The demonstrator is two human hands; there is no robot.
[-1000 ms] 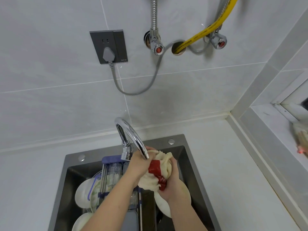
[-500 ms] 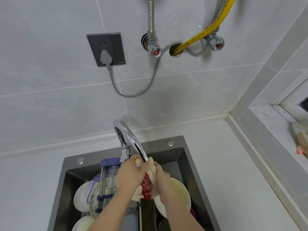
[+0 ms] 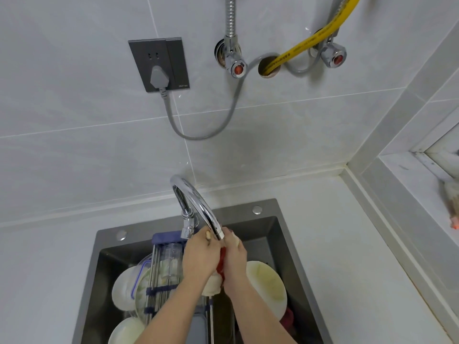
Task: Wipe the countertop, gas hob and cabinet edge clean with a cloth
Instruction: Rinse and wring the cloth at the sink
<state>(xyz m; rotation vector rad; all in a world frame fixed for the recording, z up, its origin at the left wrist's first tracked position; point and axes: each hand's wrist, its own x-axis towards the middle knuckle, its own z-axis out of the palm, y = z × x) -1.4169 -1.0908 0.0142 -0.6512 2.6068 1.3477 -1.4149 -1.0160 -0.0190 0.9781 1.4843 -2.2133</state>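
Observation:
A cream cloth with a red patch [image 3: 213,284] is squeezed between both hands over the dark steel sink [image 3: 283,234], just under the spout of the chrome tap [image 3: 196,204]. My left hand [image 3: 200,256] grips its left side and my right hand [image 3: 236,254] grips its right side, palms pressed close together. Only a red strip and a cream lump below the hands show. The white countertop [image 3: 335,244] lies around the sink. The gas hob and cabinet edge are out of view.
The sink holds white plates [image 3: 267,281], a clear lidded container and a metal rack [image 3: 159,281]. On the tiled wall are a grey socket with plug [image 3: 159,64], valves and a yellow hose [image 3: 308,43]. A window ledge [image 3: 417,180] rises at the right.
The hands have closed together on the cloth, bunching it tighter, so less of it shows. They have shifted slightly up under the spout.

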